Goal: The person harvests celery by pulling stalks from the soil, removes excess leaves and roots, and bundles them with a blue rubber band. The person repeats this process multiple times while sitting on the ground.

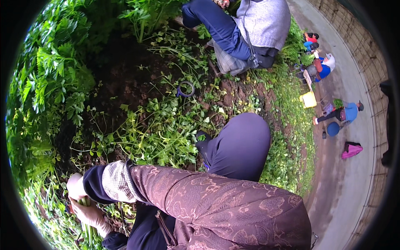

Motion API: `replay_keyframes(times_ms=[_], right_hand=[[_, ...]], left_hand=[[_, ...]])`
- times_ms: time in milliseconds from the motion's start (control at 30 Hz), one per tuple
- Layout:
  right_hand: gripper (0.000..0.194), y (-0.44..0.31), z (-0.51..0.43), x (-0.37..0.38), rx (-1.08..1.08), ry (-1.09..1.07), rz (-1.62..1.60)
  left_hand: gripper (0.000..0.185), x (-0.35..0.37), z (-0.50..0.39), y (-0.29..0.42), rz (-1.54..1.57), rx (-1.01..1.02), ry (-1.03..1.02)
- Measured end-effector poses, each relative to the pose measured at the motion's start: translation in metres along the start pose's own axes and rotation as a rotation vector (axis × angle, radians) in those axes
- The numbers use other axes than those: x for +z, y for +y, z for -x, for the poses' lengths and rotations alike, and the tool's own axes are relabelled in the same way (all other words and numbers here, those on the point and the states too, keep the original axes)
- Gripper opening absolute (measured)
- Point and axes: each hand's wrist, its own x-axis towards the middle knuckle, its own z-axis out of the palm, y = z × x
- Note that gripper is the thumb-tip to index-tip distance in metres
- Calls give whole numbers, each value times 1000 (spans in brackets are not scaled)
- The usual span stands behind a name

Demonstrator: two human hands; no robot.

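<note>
At the lower left, my left hand (89, 214) is closed around a bunch of green celery stalks (89, 232), which run down towards the picture's bottom edge. My right hand (76, 187) lies against the upper end of the same stalks, close above the left; its fingers are partly hidden, so its grip cannot be made out. Both wrists come out of dark cuffs, one below a checked sleeve band. Cut leaves and stems (162, 137) are strewn over the soil beside my knee. A roll of tape (186, 88) with a blue-purple edge lies on the ground further up.
Tall leafy celery (56, 78) stands along the left. A co-worker in a grey knit top (265, 22) sits at the top. Other people, a yellow container (308, 100) and a pink garment (352, 150) are along the concrete path (340, 187) at the right, before a curved wall.
</note>
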Motion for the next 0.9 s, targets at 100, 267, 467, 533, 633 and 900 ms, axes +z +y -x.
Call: replay_keyframes(times_ms=[100,267,467,533,633,900], right_hand=[[16,-8,7,3,9,167,-7],[49,14,38,-8,255,93,-679],[31,167,191,-16,621,599,-916],[24,237,264,-16,919,889,-604],[19,316,370,-7,1181,1076,-256],[33,362,454,12,1418,222,-40]], left_hand=[[71,-9,-2,4,126,-120,-165],[64,-5,-1,-1,-66,-1,-67],[58,-2,-8,-15,-30,-28,-185],[48,-1,-12,-7,49,-175,-257],[48,6,-5,27,440,-195,-213],[41,65,142,176,818,115,-153]])
